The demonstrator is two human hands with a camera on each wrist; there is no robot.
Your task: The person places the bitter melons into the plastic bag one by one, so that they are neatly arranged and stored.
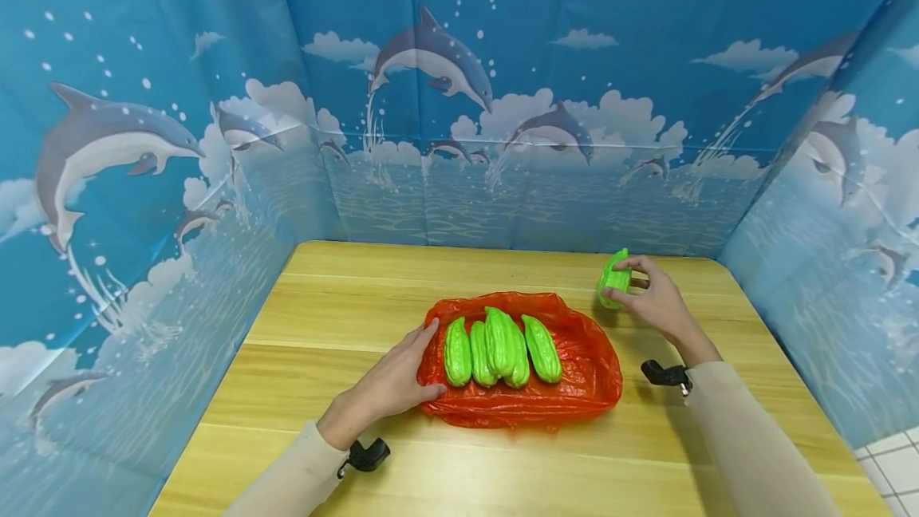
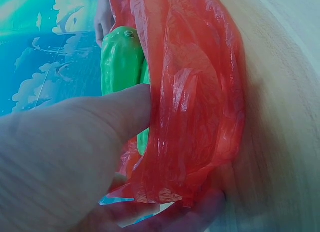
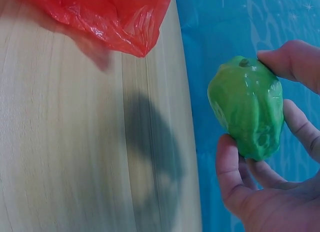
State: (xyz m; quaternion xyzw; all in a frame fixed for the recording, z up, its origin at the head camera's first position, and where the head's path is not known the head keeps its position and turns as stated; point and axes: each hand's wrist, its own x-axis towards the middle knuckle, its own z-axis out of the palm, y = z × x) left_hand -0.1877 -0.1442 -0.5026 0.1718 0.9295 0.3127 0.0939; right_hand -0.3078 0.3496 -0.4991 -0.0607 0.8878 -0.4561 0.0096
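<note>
In the head view, my left hand [image 1: 388, 373] grips the left edge of a red plastic bag [image 1: 585, 361] that lies open on the table. The left wrist view has the thumb inside the red film [image 2: 192, 102] and the fingers outside it. Several bright green, ridged bitter melons [image 1: 542, 349] lie side by side in the bag, one on top of the others. Back and to the right, my right hand [image 1: 659, 305] holds another bitter melon [image 3: 247, 107] between thumb and fingertips, raised over the table with its shadow below.
The wooden table [image 1: 301, 325] ends at the back against a blue dolphin-print curtain [image 1: 546, 206], which also hangs at both sides. Each wrist wears a black camera mount [image 1: 369, 455]. White floor tiles [image 1: 893, 461] show at the lower right.
</note>
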